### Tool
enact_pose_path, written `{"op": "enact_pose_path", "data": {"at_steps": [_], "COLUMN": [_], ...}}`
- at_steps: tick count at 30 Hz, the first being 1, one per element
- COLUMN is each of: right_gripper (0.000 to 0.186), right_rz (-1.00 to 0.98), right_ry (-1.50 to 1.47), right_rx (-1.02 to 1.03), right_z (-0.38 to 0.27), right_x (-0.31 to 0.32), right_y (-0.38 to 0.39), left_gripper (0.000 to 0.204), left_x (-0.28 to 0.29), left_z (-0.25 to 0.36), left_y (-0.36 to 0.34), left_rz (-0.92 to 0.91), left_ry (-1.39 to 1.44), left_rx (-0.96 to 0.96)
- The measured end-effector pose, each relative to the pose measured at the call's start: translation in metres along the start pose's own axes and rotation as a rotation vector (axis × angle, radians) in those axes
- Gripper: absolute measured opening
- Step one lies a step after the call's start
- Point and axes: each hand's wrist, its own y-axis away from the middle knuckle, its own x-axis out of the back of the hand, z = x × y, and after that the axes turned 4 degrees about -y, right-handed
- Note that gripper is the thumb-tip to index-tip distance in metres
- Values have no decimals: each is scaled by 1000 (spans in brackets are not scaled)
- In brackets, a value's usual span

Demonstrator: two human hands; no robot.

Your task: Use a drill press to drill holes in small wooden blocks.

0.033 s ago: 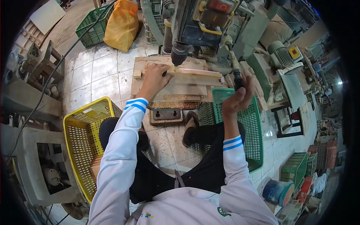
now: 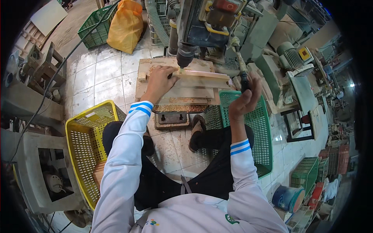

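My left hand (image 2: 158, 82) is closed on the left end of a narrow wooden strip (image 2: 206, 74), holding it down on the board-covered drill press table (image 2: 155, 93). Right above the strip, close to my fingertips, is the drill chuck (image 2: 185, 56); the bit's tip is hard to make out amid pale shavings. My right hand (image 2: 248, 95) curls its fingers around the black grip of the drill press feed lever (image 2: 244, 79). A small wooden block (image 2: 142, 76) sits at the table's left side.
A yellow crate (image 2: 74, 155) with wood pieces stands by my left leg, a green crate (image 2: 266, 143) by my right. Beyond the table are an orange sack (image 2: 126, 29) and another green crate (image 2: 95, 29). A motor machine (image 2: 289, 54) stands at right. Sawdust litters the table.
My right hand and the lever grip have shifted very slightly up and to the left. My left hand and the wooden strip look unmoved.
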Motion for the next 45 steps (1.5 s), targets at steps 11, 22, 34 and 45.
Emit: {"op": "enact_pose_path", "data": {"at_steps": [11,22,34,45], "right_gripper": [37,47,33,27], "right_rz": [-197,124,-803,-814], "right_ry": [98,-425,419,595], "right_rx": [-274,-347,-368,-265], "right_z": [-19,-24,86,47], "right_x": [7,9,26,-30], "right_y": [0,-131,12,32], "left_gripper": [34,29,29,29], "left_x": [2,-4,2,49], "left_z": [3,-2,5,-30], "left_y": [1,1,0,6], "left_rz": [0,72,3,-114], "left_ry": [-36,-46,-3,-125], "left_rx": [19,-34,124,259]}}
